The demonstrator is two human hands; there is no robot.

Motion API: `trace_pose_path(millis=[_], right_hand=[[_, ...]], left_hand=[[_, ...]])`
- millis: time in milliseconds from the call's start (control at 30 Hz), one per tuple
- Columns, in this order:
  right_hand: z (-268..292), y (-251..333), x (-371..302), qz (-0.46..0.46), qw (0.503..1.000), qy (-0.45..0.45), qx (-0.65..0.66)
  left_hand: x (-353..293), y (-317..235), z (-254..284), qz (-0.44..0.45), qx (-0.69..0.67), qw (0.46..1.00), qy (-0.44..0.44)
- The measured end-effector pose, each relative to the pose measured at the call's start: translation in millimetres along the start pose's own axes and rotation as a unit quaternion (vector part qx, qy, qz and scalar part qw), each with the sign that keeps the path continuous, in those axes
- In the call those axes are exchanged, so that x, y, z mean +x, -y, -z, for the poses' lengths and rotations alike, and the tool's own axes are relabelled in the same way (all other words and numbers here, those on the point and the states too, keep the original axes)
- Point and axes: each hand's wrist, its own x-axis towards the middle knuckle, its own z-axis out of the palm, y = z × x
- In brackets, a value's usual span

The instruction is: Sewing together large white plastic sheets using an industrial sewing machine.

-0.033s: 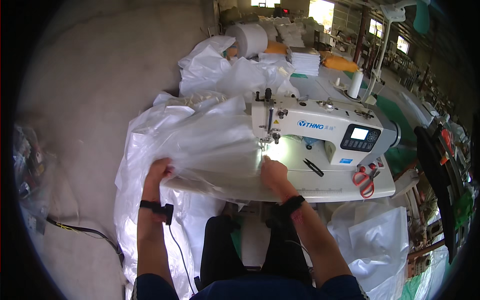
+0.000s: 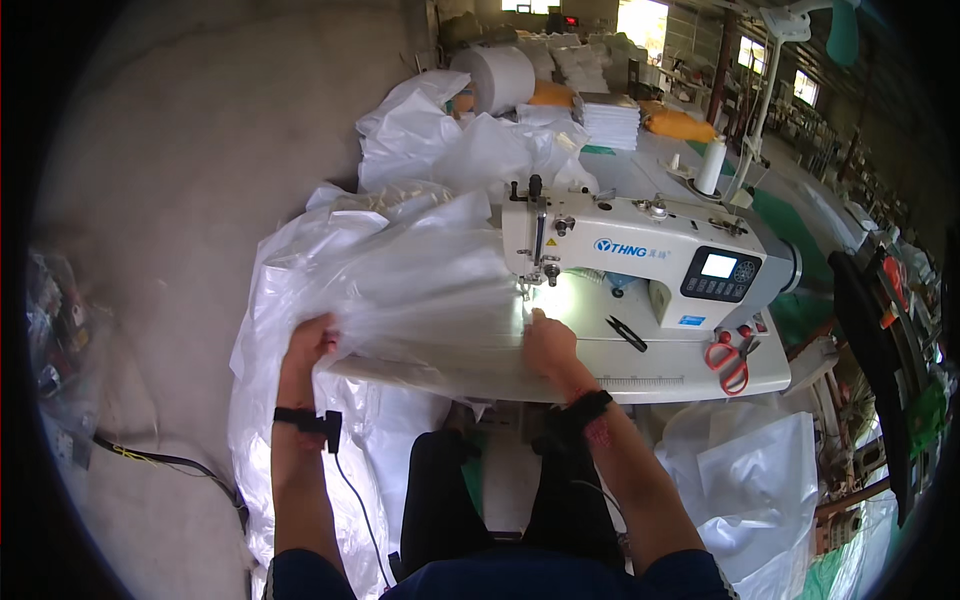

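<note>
A thin, see-through white plastic sheet (image 2: 420,285) stretches over the left part of the sewing table (image 2: 640,362) and hangs off its left side. My left hand (image 2: 313,338) is closed on the sheet's near left edge. Close to the lit needle area, my right hand (image 2: 549,346) has its fingers drawn together at the sheet's right edge, just on the near side of the presser foot (image 2: 525,290). The white sewing machine (image 2: 630,240) stands over the sheet's right end, its lamp shining on the bed.
Black thread snips (image 2: 627,334) and red-handled scissors (image 2: 730,366) lie right of my right hand. A white thread cone (image 2: 710,167) stands behind the machine. More plastic sheeting (image 2: 740,475) hangs below the table at right. A large white roll (image 2: 497,80) sits at the back.
My left hand has shifted slightly left with the sheet's edge. My right hand has moved very little, staying beside the presser foot.
</note>
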Motion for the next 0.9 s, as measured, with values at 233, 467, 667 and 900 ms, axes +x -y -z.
trace_pose_path(millis=[233,467,667,900], right_hand=[[13,-22,7,-0.146,0.906,0.160,0.363],[15,-30,7,-0.187,0.803,0.206,0.528],[22,-36,5,-0.183,0.763,0.238,0.572],[20,-41,7,-0.171,0.761,0.250,0.574]], left_hand=[[-142,-20,8,0.068,0.081,0.991,-0.078],[-255,-19,-167,-0.437,0.409,0.766,0.236],[-148,-13,-293,-0.644,0.424,0.602,0.205],[-104,23,-316,-0.543,0.379,0.681,0.313]])
